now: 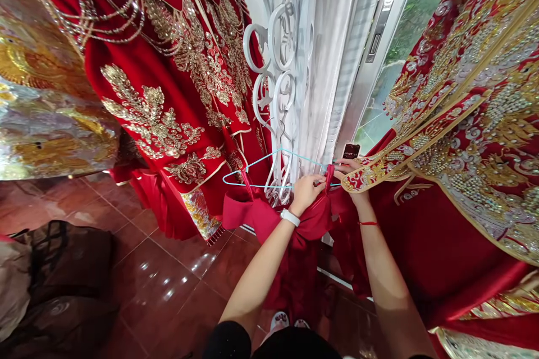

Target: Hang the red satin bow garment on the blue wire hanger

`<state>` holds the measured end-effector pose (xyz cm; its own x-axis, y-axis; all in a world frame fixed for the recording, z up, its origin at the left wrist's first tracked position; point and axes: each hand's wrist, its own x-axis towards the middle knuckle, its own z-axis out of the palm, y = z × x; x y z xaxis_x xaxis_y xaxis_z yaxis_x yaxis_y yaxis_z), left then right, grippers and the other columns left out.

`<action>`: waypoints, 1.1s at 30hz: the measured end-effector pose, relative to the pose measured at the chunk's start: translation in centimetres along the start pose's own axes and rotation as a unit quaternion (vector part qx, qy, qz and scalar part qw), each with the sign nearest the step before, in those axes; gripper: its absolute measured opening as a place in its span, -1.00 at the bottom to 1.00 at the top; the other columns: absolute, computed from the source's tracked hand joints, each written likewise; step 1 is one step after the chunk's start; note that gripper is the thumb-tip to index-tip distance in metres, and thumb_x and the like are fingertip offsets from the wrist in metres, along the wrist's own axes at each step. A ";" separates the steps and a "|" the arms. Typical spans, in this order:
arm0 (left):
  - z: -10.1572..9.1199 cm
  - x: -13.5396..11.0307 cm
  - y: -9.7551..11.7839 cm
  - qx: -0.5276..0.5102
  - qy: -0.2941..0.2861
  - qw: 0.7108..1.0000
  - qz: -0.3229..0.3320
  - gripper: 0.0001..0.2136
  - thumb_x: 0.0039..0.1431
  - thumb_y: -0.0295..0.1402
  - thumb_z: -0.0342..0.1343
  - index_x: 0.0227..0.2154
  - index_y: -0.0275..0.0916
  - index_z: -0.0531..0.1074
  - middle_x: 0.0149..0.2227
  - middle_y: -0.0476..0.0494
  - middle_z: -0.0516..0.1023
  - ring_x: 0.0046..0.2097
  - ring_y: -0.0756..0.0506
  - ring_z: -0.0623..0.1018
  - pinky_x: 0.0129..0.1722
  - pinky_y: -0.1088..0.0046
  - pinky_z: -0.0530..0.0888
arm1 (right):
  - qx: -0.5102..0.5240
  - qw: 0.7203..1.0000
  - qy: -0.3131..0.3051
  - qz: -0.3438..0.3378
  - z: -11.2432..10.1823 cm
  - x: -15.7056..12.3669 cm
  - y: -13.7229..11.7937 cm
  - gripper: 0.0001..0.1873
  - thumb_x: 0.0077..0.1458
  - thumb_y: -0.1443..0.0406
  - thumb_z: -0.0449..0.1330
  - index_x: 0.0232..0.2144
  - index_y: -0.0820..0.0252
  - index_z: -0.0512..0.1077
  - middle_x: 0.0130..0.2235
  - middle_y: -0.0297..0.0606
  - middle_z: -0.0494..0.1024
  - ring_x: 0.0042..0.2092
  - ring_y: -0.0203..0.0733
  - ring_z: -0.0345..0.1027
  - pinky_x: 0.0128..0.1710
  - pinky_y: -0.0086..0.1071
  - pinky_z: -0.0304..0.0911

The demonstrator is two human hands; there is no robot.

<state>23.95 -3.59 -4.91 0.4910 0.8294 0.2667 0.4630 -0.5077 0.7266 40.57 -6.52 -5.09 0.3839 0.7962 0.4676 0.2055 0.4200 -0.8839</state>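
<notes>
Tiles (168,275) are gleaming. Left grip (306,192) is pinching the strap (329,173) at the hanger's (264,186) three-o'clock end; right grip's (359,199) hold: unclear.

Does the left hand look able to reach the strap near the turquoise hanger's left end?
Probably yes: nothing visible covers that strap, though the left hand looks busy at the other strap on the hanger.

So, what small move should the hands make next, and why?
I'd probably settle the right-side strap on the blue hanger: the left hand and right hand are both there and its seating is unclear, while the other strap loops over the hanger's left side.
</notes>
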 end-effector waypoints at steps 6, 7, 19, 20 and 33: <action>0.0 -0.2 -1.1 0.011 0.011 1.000 0.005 -0.79 0.27 -0.39 0.14 -0.11 -0.17 0.63 -0.08 -0.13 0.68 -0.04 -0.17 0.62 0.05 0.36 0.45 | 0.015 0.998 0.006 0.058 1.2 -0.6 0.3 -0.61 -0.30 0.11 0.50 -0.37 0.13 0.57 -0.33 -0.22 0.65 -0.24 -0.07 0.56 -0.19 -0.21 0.50; -0.1 -0.3 -1.3 0.010 0.009 1.000 0.019 -0.79 0.29 -0.39 0.12 -0.10 -0.18 0.62 -0.06 -0.14 0.67 -0.02 -0.17 0.61 0.06 0.35 0.45 | 0.015 0.998 0.011 0.054 1.2 -0.8 0.6 -0.62 -0.29 0.11 0.49 -0.38 0.13 0.57 -0.33 -0.21 0.66 -0.23 -0.06 0.56 -0.17 -0.19 0.49; -7.4 -12.6 -9.4 -0.024 0.342 0.938 0.056 -0.83 0.28 -0.36 0.03 -0.19 -0.17 0.51 -0.13 -0.18 0.57 -0.02 -0.17 0.53 0.09 0.17 0.46 | -0.089 0.993 0.070 0.014 -2.3 -5.2 3.0 -0.55 -0.09 0.12 0.39 -0.13 0.14 0.52 -0.10 -0.15 0.61 -0.06 -0.04 0.49 0.10 -0.04 0.35; -8.8 -13.8 -11.1 -0.014 0.394 0.919 0.016 -0.83 0.24 -0.32 0.08 -0.17 -0.19 0.49 -0.11 -0.20 0.55 0.00 -0.19 0.53 0.11 0.13 0.45 | -0.110 0.988 0.112 -0.007 -2.1 -6.1 2.8 -0.58 -0.07 0.16 0.37 -0.12 0.12 0.51 -0.07 -0.15 0.59 -0.04 -0.05 0.47 0.10 -0.05 0.34; -14.2 -12.9 -14.5 -0.158 0.227 0.954 -0.112 -0.41 -0.02 -0.08 0.29 0.07 -0.24 0.43 0.10 -0.27 0.57 0.14 -0.26 0.54 0.24 0.11 0.39 | 0.139 0.960 -0.209 0.126 19.0 -8.6 1.5 -0.64 -0.10 0.17 0.37 -0.19 0.09 0.60 -0.07 -0.19 0.66 0.01 0.02 0.52 0.14 -0.08 0.36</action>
<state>0.39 -3.64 -9.90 0.0020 0.9607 0.2774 0.2387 -0.2698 0.9329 20.49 -4.47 -10.49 -0.0161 0.9686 0.2480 -0.1172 0.2445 -0.9625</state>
